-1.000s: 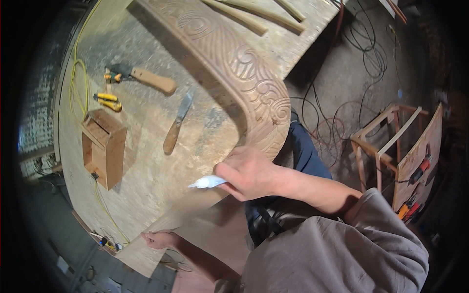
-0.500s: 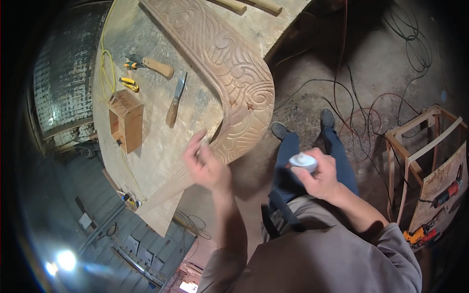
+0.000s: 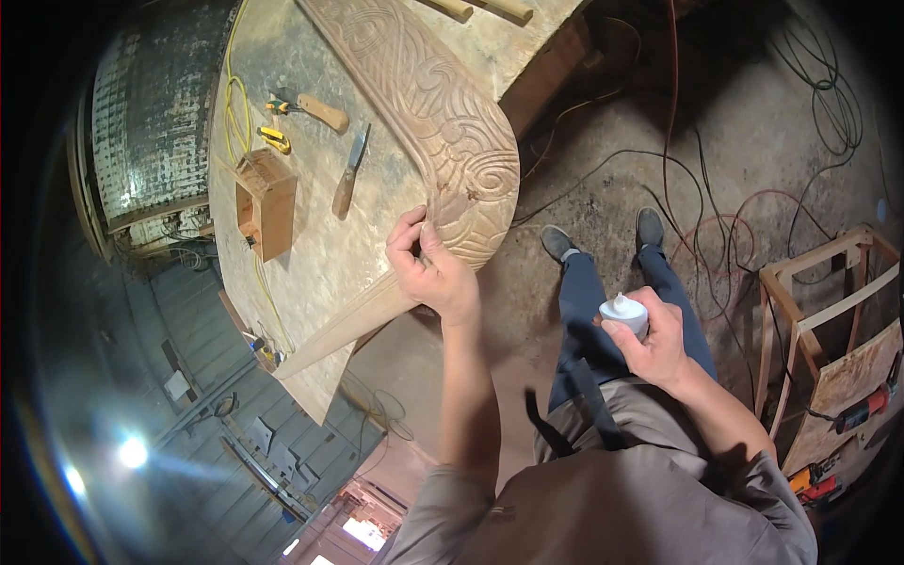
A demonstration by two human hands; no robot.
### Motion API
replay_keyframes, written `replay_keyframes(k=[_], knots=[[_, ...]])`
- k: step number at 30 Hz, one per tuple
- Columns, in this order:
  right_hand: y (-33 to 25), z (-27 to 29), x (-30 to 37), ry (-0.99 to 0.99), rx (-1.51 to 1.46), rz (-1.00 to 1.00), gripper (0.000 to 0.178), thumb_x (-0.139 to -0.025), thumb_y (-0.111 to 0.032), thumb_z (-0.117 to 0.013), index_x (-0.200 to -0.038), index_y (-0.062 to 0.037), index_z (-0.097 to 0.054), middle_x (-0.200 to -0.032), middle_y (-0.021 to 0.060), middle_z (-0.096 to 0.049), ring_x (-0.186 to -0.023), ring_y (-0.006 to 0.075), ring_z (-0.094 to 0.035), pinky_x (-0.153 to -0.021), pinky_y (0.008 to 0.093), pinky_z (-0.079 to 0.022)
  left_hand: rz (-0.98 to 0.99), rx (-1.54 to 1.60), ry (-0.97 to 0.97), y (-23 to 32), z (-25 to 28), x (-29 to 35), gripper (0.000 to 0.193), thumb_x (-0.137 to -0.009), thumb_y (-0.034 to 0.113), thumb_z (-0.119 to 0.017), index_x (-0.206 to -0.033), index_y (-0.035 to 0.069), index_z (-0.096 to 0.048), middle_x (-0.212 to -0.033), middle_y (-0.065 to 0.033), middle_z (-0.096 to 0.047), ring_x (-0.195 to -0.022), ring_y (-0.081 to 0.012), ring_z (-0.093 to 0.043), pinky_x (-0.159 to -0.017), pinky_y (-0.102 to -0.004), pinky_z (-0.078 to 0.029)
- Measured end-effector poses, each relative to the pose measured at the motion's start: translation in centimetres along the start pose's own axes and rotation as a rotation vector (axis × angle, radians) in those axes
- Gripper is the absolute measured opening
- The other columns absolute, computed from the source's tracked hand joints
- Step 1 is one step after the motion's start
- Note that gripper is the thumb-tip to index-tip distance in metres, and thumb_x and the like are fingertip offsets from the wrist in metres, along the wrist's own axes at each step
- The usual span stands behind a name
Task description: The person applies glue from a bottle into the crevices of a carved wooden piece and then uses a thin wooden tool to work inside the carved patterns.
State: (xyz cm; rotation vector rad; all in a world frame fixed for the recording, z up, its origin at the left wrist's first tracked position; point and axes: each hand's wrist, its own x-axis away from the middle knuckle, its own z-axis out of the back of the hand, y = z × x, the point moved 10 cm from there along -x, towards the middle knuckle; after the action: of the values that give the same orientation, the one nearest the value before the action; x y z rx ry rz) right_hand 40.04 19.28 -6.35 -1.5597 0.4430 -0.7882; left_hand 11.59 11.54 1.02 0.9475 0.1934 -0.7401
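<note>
1. Here's the carved wooden panel [image 3: 443, 113] on the bench [image 3: 315, 202], its long stretch running from the far left down toward the person, then bending hard back to the near left
2. Left hand [image 3: 433, 268] is right there at the inside of that bend, the nearer of the two, fingers curled and tips drawn close; can't tell whether they pinch anything or touch the wood
3. Right hand [image 3: 661, 337], meanwhile, grasps a white bottle [image 3: 625, 320], nozzle upward, out over the trousers [image 3: 590, 292]
4. The gap that counts: the bend lies up and left of the bottle, well apart
</note>
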Motion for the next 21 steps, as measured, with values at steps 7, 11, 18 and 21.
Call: replay_keyframes(k=[7,11,18,21], knots=[[-0.44,-0.14,-0.34,-0.02,-0.011,0.01,0.017,-0.092,-0.008,-0.073,-0.099,0.001,-0.06,-0.088,0.0113,-0.079,-0.076,0.0173,-0.076,-0.069,0.0279,-0.057,0.007,-0.038,-0.005,0.12,-0.05,-0.05,0.004,-0.102,-0.003,-0.057,-0.106,-0.003,-0.056,-0.12,-0.0181,-0.067,-0.109,-0.0249,-0.062,-0.098,-0.0354,-0.049],[-0.47,-0.37,-0.09,-0.017,0.005,0.001,0.018,-0.092,-0.008,-0.073,-0.099,0.0013,-0.06,-0.088,0.0116,-0.079,-0.077,0.0178,-0.076,-0.07,0.0283,-0.057,0.017,-0.051,-0.014,0.21,-0.09,0.0,0.005,-0.102,-0.003,-0.058,-0.107,-0.003,-0.057,-0.12,-0.0176,-0.067,-0.11,-0.0251,-0.062,-0.098,-0.0354,-0.049],[0.05,-0.26,0.06,0.106,-0.073,0.012,0.021,-0.087,-0.012,-0.08,-0.098,0.0008,-0.067,-0.078,0.0117,-0.072,-0.065,0.0213,-0.071,-0.061,0.0311,-0.054,-0.009,-0.046,-0.006,0.08,0.14,0.06,0.005,-0.101,-0.004,-0.059,-0.106,-0.002,-0.058,-0.119,-0.017,-0.067,-0.109,-0.0247,-0.062,-0.098,-0.0357,-0.049],[0.29,-0.25,0.13,0.116,-0.067,0.006,0.021,-0.087,-0.011,-0.08,-0.098,0.0009,-0.067,-0.077,0.0119,-0.072,-0.065,0.0213,-0.071,-0.061,0.0312,-0.054,-0.04,-0.063,-0.013,0.52,-0.01,0.05,0.005,-0.101,-0.004,-0.059,-0.106,-0.002,-0.058,-0.118,-0.0169,-0.067,-0.108,-0.0246,-0.062,-0.097,-0.0358,-0.05]])
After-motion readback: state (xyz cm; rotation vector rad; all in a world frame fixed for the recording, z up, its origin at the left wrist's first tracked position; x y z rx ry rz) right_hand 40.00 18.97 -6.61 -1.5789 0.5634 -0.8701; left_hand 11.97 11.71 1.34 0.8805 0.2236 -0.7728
